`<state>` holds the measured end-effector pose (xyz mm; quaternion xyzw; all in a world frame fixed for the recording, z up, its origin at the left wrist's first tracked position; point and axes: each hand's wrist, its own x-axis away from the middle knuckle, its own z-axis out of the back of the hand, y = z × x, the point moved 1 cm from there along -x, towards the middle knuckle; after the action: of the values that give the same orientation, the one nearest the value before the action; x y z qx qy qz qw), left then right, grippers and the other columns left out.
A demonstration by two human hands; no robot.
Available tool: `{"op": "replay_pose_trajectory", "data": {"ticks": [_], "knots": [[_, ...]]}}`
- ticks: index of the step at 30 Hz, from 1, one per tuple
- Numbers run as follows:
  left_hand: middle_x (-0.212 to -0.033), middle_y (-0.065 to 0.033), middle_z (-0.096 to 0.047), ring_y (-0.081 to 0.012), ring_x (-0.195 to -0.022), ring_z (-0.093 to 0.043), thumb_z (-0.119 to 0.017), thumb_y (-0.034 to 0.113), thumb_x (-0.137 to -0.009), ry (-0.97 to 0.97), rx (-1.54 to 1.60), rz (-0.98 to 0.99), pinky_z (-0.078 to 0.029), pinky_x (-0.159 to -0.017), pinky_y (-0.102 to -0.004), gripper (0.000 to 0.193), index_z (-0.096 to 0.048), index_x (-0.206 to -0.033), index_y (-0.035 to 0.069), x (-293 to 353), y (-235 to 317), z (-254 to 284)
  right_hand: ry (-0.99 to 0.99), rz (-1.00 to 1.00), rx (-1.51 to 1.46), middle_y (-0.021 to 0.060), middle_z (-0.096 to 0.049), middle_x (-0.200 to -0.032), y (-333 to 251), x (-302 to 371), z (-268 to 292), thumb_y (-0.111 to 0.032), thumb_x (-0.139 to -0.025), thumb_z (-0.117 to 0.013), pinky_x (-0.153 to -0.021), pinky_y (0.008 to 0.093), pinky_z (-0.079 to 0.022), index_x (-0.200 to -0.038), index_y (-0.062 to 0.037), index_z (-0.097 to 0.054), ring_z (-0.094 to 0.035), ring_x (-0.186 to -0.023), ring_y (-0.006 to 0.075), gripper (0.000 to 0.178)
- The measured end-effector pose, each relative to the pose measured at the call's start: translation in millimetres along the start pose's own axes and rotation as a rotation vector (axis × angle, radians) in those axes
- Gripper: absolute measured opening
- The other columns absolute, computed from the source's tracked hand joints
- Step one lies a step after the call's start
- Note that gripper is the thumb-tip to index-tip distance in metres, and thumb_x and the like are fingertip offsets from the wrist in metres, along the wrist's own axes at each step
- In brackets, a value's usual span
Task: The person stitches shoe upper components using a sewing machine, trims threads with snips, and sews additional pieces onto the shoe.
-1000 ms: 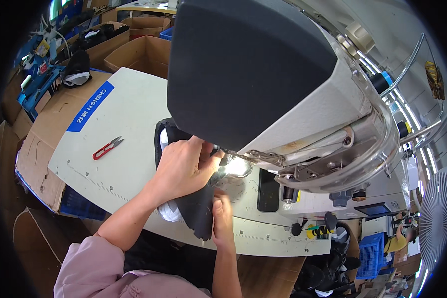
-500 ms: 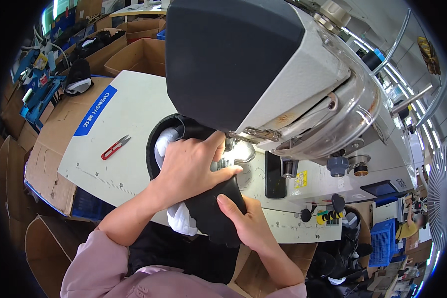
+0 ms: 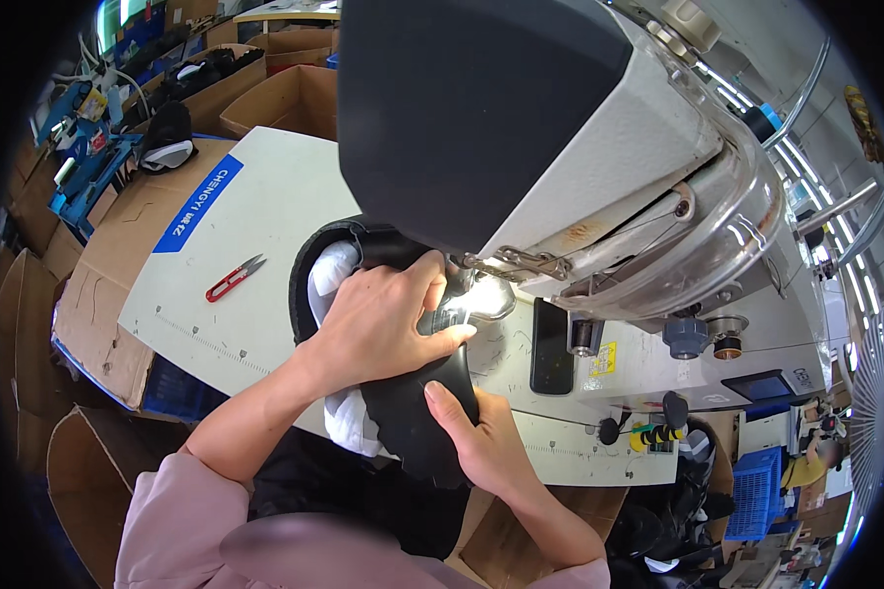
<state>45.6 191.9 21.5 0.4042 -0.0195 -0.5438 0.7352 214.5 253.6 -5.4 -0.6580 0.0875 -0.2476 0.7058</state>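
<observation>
Under the head of a sewing machine [image 3: 481, 118] lies a black shoe upper [image 3: 408, 417] with white lining [image 3: 352, 424] showing along its left side. My left hand [image 3: 373, 324] presses on the upper close to the lit needle area, fingers bent over it and thumb stretched along the surface. Lower down, my right hand [image 3: 483, 444] grips the upper's near edge, thumb on top and the other fingers hidden beneath. The machine's head and my left fingers cover the needle.
Red-handled thread snips [image 3: 234, 280] lie on the white table [image 3: 275, 187] to the left. A black phone [image 3: 552, 346] rests right of the needle area. Cardboard boxes [image 3: 290, 98] stand behind, and a blue crate [image 3: 754, 491] is at the right. Another person [image 3: 807, 469] sits far right.
The view has shifted slightly, so the machine and table appear farther right. Against the machine, both hands and the upper have moved a little to the left. Both hands keep their hold.
</observation>
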Motion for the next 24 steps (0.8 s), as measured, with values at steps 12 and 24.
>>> {"op": "replay_pose_trajectory", "data": {"ticks": [12, 24], "knots": [[-0.056, -0.0050, -0.050, -0.0215, -0.047, -0.054, -0.076, 0.028, -0.075, 0.041, -0.005, -0.066, -0.040, -0.049, -0.0327, 0.038, -0.048, -0.080, 0.004, 1.5, -6.1, -8.0, 0.030, -0.007, 0.027, -0.0020, -0.052, -0.065, 4.6, -1.0, -1.4, -0.044, -0.097, -0.054, -0.054, 0.0251, -0.037, -0.078, -0.0009, -0.056, -0.046, -0.060, 0.0057, 0.048], [-0.050, -0.0058, -0.047, -0.0258, -0.042, -0.052, -0.061, 0.006, -0.074, 0.183, 0.254, 0.065, -0.039, -0.046, -0.0354, 0.023, -0.042, -0.086, 0.005, 20.0, -1.1, -21.7, 0.013, -0.065, 0.012, -0.0024, -0.052, -0.066, 3.0, 2.3, 9.3, -0.043, -0.097, -0.054, -0.055, 0.0248, -0.037, -0.080, -0.0009, -0.058, -0.046, -0.061, 0.0056, 0.046]]}}
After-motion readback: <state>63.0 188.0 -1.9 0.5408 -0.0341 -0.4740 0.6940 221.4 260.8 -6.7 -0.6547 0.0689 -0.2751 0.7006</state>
